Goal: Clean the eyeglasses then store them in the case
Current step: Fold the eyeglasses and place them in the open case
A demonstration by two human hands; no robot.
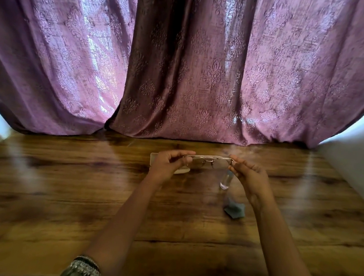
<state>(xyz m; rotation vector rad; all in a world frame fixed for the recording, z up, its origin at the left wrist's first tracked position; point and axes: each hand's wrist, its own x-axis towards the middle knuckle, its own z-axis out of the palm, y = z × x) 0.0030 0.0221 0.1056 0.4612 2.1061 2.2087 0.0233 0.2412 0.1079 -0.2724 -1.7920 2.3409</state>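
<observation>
The left hand (168, 166) and right hand (249, 177) each pinched one end of the eyeglasses (208, 161), raised above the table (58, 180) toward its far edge. The pale case (154, 159) lay behind the left hand, its inside hidden. A small clear bottle (225, 181) stood beside a grey cloth (234, 209).

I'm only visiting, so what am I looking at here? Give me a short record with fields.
held: eyeglasses, lifted above the wooden table, one end pinched by the left hand, the other by the right hand
on table: pale case behind the left hand; small clear bottle partly hidden by the right hand; grey cloth nearer the person
backdrop: purple patterned curtain
stage: cloth lying untouched; eyeglasses not in the case
</observation>
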